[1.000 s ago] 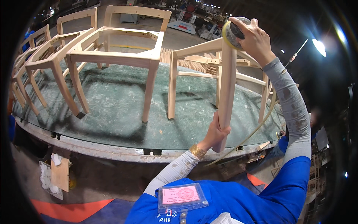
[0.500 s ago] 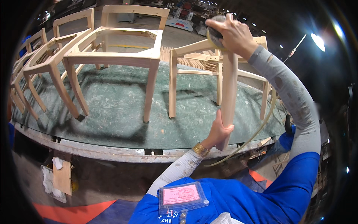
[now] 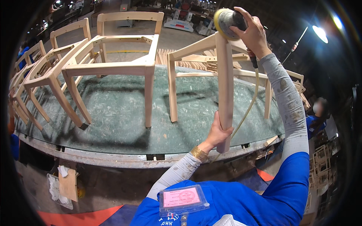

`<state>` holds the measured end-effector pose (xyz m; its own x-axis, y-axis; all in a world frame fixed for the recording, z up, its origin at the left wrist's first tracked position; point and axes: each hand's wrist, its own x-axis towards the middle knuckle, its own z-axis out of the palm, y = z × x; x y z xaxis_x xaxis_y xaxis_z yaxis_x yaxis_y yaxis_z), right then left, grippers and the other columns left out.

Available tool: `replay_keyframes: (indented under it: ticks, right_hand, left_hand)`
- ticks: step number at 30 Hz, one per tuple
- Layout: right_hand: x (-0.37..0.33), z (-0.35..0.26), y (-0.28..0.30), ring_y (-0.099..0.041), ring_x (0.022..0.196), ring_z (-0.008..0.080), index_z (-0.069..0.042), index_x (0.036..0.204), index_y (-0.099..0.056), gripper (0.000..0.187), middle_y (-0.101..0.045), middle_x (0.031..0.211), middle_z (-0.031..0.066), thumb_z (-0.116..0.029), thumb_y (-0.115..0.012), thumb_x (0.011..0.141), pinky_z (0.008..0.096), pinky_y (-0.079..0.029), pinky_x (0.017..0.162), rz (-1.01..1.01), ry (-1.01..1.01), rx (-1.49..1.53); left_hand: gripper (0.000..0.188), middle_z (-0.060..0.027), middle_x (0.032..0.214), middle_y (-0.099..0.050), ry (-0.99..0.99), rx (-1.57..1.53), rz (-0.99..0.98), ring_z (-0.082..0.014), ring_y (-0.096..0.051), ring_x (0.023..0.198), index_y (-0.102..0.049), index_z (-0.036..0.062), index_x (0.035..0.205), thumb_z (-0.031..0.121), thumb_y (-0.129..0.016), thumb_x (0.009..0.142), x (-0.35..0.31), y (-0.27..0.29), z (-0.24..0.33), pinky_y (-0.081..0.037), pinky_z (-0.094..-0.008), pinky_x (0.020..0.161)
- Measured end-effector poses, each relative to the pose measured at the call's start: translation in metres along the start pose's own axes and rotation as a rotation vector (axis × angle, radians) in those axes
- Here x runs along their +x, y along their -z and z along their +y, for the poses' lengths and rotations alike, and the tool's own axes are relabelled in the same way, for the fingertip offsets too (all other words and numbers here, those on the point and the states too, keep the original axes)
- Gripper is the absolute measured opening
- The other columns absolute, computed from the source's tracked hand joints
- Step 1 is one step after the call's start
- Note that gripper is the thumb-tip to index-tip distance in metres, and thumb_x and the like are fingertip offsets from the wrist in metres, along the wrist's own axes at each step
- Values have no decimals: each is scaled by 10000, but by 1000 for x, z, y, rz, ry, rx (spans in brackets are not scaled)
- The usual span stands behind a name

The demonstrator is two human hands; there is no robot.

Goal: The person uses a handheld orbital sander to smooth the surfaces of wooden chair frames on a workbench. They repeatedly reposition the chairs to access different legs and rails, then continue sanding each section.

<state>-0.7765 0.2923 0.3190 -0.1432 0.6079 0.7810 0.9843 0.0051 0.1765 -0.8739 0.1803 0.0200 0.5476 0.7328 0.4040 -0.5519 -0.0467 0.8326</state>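
Note:
My right hand (image 3: 255,37) is wrapped round a round orbital sander (image 3: 227,23) with a yellowish pad edge and a pale hose (image 3: 252,103) hanging from it. The sander is tilted at the upper end of a bare wooden chair leg (image 3: 225,81); whether the pad touches the wood I cannot tell. Lower down, my left hand (image 3: 216,134) grips the same leg close to its near end, thumb pointing up along it. That leg belongs to a pale wooden chair frame (image 3: 192,49) that rests on the green-topped table (image 3: 124,101), partly hidden behind the leg.
An upright seatless chair frame (image 3: 109,71) stands left of my work, with several more (image 3: 56,77) behind it. Wooden parts (image 3: 166,56) are stacked beyond the table. Another person (image 3: 316,116) is at the right. A board and white container (image 3: 60,192) sit low at the left.
My right hand has lifted the sander up and slightly right, and its pad has tipped to face left. My left hand keeps its grip on the leg. The view has shifted slightly.

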Motion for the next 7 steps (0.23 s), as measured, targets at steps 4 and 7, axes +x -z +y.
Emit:
replay_keyframes:
  ticks: [4, 7]
  right_hand:
    - [-9, -12, 10, -629, 882, 334, -329, 1280, -496, 653, -599, 995, 162, -224, -754, 690, 436, -542, 761, -13, 268, 15]
    - [-16, -55, 9, -564, 1076, 388, -365, 1286, -489, 693, -478, 1331, 138, -220, -766, 667, 447, -552, 779, -404, 270, -198]
  left_hand:
    - [682, -96, 1089, -432, -31, -26, 17, -181, -462, 1024, -286, 50, 1309, 69, -683, 755, -3, -1, 1, -430, -345, 882]
    - [737, -175, 1154, -517, -48, 108, 16, -310, -560, 1041, -249, 94, 1369, 127, -669, 765, -2, 3, 3, -464, -367, 881]
